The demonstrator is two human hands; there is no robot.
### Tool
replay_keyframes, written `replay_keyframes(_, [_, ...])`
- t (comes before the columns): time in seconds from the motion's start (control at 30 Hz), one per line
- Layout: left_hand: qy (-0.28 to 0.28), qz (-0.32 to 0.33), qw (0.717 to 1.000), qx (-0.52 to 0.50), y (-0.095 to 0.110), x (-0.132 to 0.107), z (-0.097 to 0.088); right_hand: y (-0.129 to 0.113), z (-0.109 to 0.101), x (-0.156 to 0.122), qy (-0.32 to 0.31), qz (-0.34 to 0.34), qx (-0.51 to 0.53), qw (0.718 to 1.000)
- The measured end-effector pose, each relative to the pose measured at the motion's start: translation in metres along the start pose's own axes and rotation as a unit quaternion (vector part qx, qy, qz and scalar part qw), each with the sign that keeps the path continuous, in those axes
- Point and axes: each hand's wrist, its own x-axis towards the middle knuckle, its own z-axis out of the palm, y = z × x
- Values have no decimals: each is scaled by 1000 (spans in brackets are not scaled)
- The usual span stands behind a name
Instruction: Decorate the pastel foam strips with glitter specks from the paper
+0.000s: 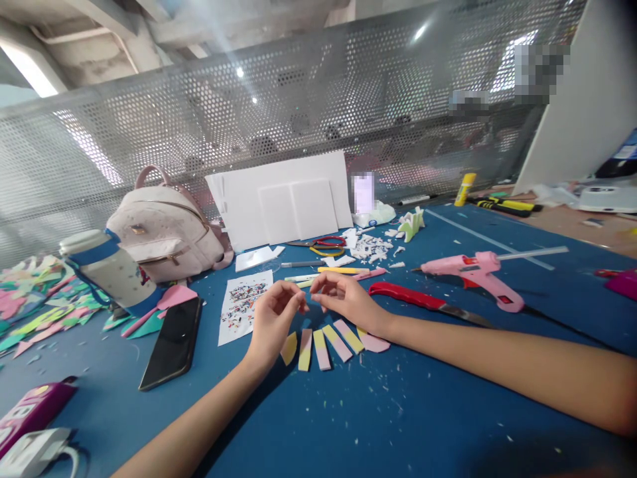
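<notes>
My left hand (273,315) and my right hand (347,297) are raised over the blue table, fingertips bent into pinches and almost meeting. Whatever lies between the fingers is hidden or too small to name. Just below them, several pink and yellow foam strips (321,350) lie in a fan, with a yellow rounded piece (289,348) at the left end and a pink piece (375,342) at the right. Beside my left hand is a white sheet (229,330) scattered with tiny coloured bits. A red-handled knife (408,296) lies beyond my right forearm.
A pink glue gun (472,267) with a glue stick rests at right. Scissors (328,245) and white scraps (371,248) lie behind the hands. At left are a black phone (173,342), a tumbler (112,269), a backpack (164,226) and foam offcuts (30,305). A white board (239,212) leans behind.
</notes>
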Motion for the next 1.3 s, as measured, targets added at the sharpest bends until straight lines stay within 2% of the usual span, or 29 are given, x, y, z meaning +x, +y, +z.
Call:
replay_keyframes(0.33, [19,38,999,-2,7,-2,1,7,0,0,-9,9,-28,1000])
replay_keyframes(0.83, [8,40,999,-10,11,-3,2,5,1,-1,-29,-5,-94,995])
replay_keyframes(1.13, [20,18,1000,-16,5,4,-7,1,1,0,-29,-7,-44,999])
replay_keyframes(1.3, [-12,0,1000,0,4,7,-6,1,-1,-1,-23,-14,-14,1000])
